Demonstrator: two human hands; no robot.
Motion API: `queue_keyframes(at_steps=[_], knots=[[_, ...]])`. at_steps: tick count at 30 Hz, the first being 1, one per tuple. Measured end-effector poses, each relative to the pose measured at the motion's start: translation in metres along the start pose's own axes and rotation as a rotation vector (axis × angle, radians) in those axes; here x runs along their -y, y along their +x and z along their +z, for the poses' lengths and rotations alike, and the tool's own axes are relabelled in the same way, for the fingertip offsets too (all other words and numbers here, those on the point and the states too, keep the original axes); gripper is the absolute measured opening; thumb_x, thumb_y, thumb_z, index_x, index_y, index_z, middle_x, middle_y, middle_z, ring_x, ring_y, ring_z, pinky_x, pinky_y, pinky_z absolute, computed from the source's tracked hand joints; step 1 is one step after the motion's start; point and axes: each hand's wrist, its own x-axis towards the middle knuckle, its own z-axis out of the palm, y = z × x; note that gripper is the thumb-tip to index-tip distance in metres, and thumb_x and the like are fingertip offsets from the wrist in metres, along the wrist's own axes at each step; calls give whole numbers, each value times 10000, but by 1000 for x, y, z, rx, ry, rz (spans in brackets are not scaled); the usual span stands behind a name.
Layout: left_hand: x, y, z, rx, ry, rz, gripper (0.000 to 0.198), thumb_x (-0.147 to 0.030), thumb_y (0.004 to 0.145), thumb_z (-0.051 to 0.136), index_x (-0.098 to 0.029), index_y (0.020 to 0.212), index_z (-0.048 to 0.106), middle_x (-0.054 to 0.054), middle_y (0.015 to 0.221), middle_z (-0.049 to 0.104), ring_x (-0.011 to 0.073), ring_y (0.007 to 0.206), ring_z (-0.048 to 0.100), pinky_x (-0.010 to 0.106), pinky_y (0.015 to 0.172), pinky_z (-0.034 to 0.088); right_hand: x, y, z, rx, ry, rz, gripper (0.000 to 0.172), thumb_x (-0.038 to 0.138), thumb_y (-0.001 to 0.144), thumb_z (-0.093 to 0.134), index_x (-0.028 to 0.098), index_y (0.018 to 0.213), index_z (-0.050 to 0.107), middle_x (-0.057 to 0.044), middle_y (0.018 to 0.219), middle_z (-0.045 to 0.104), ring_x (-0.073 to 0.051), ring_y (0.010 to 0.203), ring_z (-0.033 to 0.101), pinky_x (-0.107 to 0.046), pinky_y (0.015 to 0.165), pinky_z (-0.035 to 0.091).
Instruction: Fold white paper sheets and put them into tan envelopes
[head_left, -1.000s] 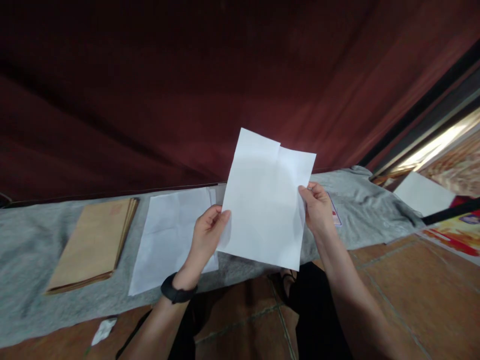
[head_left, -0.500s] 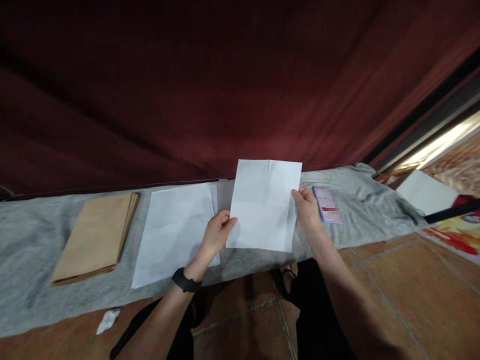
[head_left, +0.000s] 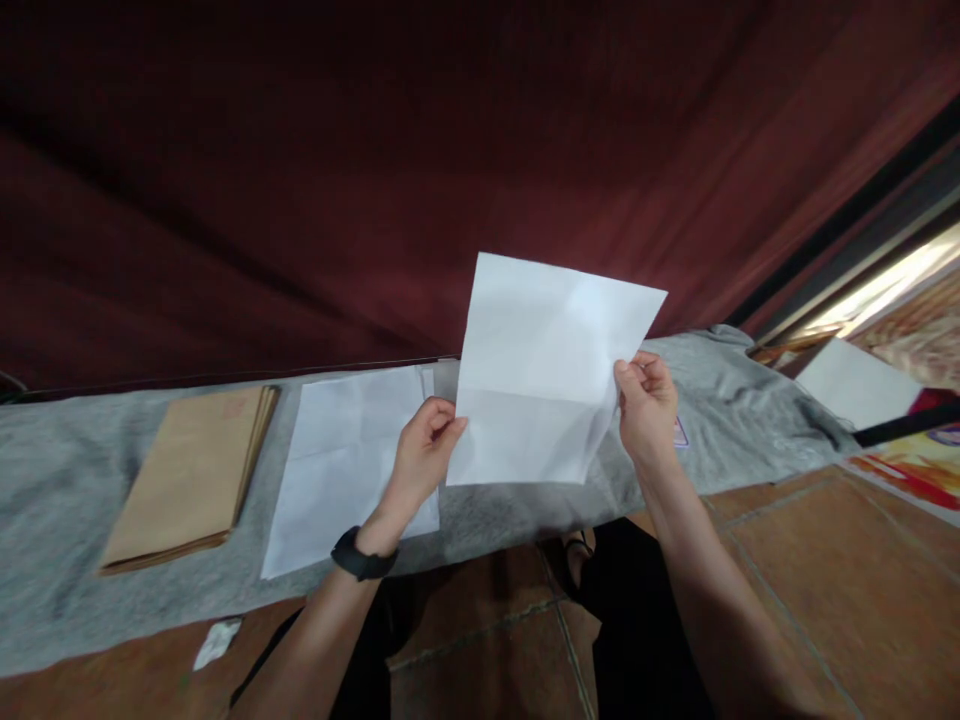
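A creased white sheet of paper (head_left: 544,365) is held up in front of me, above a grey cloth (head_left: 60,560) spread on the floor. My left hand (head_left: 421,455) pinches the sheet's left edge; a black band circles that wrist. My right hand (head_left: 645,405) grips the right edge with fingers curled. A stack of white sheets (head_left: 345,465) lies flat on the cloth just left of my left hand. Partly hidden behind my right hand is a small printed card (head_left: 679,432).
A pile of brown envelopes (head_left: 191,475) rests on the cloth at the left. A dark red curtain (head_left: 375,180) hangs behind. A paper scrap (head_left: 216,642) lies on the tiled floor. More white paper (head_left: 851,385) and a colourful print (head_left: 911,462) lie at the right.
The sheet was lowered toward the cloth half a second ago and is now raised again and tilted; both hands rose with it. The printed card is now mostly covered by my right hand.
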Motion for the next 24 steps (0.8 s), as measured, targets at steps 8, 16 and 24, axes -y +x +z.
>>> queue_keyframes(at_steps=[8,16,24], knots=[[23,-5,8,58,-32,-209,283,-391,774,681,-240,962,534,-59,632,627,147,542,570,234,510,367,-50,2,1,33,-16,272,318,427,676,775,256,889,613,70,634,625,-135,543,538,-266,540,429],[55,-10,5,39,98,-247,213,-321,754,642,-234,935,571,-76,574,586,138,500,515,239,503,326,-71,-12,-1,60,-4,480,324,377,605,772,239,866,640,42,650,688,-169,574,591,-284,539,433],[22,-1,2,-17,34,-117,164,-333,781,661,-218,866,580,-41,672,637,131,604,550,236,571,381,-33,4,-3,211,140,386,344,376,688,777,243,988,674,-7,864,754,-222,792,693,-334,681,541]])
